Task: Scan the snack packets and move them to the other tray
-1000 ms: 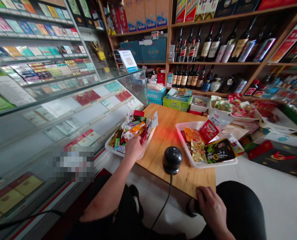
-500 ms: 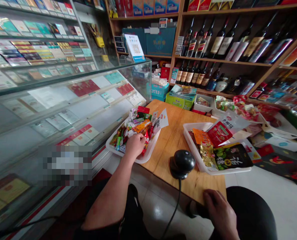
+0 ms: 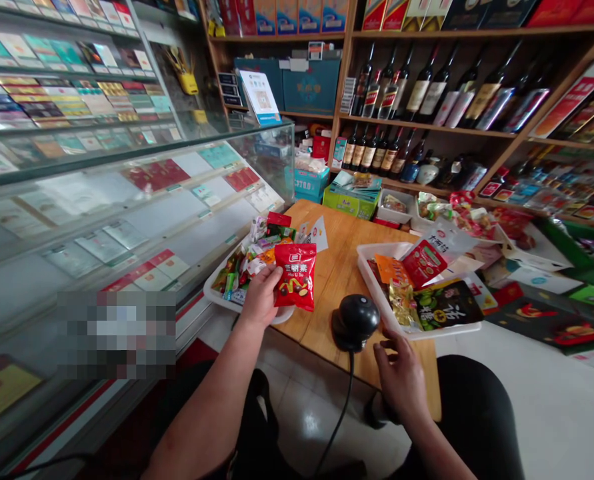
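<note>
Left hand (image 3: 261, 298) pinches red snack packet (image 3: 295, 285) over left tray (image 3: 211, 293), at ten o'clock from scanner (image 3: 355, 321). Right hand (image 3: 401, 373), fingers loosely spread, nears scanner. I'd judge the thin-edge grip could slip.

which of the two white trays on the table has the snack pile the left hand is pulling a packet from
The left white tray, beside the glass counter. The left hand holds a red snack packet over its near edge; the right white tray sits beyond the black scanner.

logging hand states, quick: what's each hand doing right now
Left hand: closed on a red snack packet, lifted over the left tray.
Right hand: open, holding nothing, fingers spread beside the black scanner.
</note>
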`<state>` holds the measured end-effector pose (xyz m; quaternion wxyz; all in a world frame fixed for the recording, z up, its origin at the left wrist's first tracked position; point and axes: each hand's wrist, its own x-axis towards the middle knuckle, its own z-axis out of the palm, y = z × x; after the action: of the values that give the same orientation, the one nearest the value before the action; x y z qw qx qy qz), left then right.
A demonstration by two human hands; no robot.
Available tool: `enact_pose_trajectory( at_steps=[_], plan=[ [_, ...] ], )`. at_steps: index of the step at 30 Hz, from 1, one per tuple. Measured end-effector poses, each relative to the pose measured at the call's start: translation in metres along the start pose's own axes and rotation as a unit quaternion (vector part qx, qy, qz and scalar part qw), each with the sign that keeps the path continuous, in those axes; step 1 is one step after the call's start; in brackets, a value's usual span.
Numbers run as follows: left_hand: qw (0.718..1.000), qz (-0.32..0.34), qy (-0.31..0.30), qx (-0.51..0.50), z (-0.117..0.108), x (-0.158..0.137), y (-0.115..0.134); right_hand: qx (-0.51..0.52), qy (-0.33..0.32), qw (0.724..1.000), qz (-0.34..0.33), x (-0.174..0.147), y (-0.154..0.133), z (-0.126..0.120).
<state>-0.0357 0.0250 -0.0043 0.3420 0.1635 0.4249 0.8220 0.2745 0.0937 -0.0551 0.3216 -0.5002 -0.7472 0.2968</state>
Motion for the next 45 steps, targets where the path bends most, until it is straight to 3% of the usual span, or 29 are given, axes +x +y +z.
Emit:
enact_pose_trajectory(
  at_steps=[5, 9, 13, 16, 17, 19, 21, 24, 26, 29, 32, 35, 37, 40, 42, 45],
  plan=[
    [0.999, -0.006, -0.041, 0.035, 0.022, 0.001, -0.008, 0.028, -0.014, 0.991, -0.128, 0.016, -0.074, -0.033],
    [0.991, -0.055, -0.12, 0.038, 0.038, -0.003, -0.021, 0.072, -0.118, 0.987, -0.084, 0.047, -0.132, -0.031],
    [0.979, -0.09, -0.178, 0.052, 0.051, -0.01, -0.03, 0.102, -0.162, 0.978, -0.084, 0.072, -0.153, -0.012],
    [0.978, 0.024, -0.137, 0.157, 0.056, -0.016, -0.025, 0.124, -0.126, 0.981, -0.074, 0.081, -0.149, -0.004],
    [0.967, 0.092, -0.109, 0.213, 0.056, -0.019, -0.021, 0.125, -0.105, 0.984, -0.066, 0.083, -0.147, -0.003],
    [0.914, 0.231, -0.083, 0.323, 0.057, -0.028, -0.013, 0.115, -0.057, 0.991, -0.042, 0.089, -0.142, -0.002],
    [0.843, 0.333, -0.138, 0.399, 0.059, -0.037, -0.009, 0.103, -0.032, 0.994, -0.009, 0.094, -0.139, -0.002],
    [0.757, 0.394, -0.242, 0.462, 0.064, -0.048, -0.017, 0.092, -0.031, 0.995, 0.023, 0.098, -0.14, -0.003],
    [0.745, 0.399, -0.236, 0.48, 0.068, -0.049, -0.025, 0.091, -0.024, 0.996, 0.007, 0.096, -0.146, -0.003],
    [0.792, 0.37, -0.192, 0.445, 0.07, -0.042, -0.032, 0.123, -0.068, 0.989, -0.036, 0.091, -0.155, -0.006],
    [0.883, 0.257, -0.178, 0.35, 0.069, -0.033, -0.029, 0.169, -0.129, 0.976, -0.051, 0.094, -0.156, -0.009],
    [0.953, 0.123, -0.184, 0.209, 0.07, -0.026, -0.027, 0.145, -0.065, 0.986, -0.05, 0.109, -0.143, -0.008],
    [0.971, 0.059, -0.2, 0.119, 0.071, -0.024, -0.031, 0.134, -0.041, 0.989, -0.046, 0.12, -0.132, -0.006],
    [0.973, -0.006, -0.228, 0.035, 0.071, -0.021, -0.038, 0.159, -0.1, 0.98, -0.059, 0.133, -0.119, -0.001],
    [0.972, -0.026, -0.234, 0.017, 0.071, -0.019, -0.041, 0.171, -0.129, 0.974, -0.069, 0.138, -0.112, 0.002],
    [0.978, -0.027, -0.207, 0.03, 0.069, -0.015, -0.044, 0.188, -0.108, 0.974, -0.065, 0.145, -0.103, 0.008]
  ],
)
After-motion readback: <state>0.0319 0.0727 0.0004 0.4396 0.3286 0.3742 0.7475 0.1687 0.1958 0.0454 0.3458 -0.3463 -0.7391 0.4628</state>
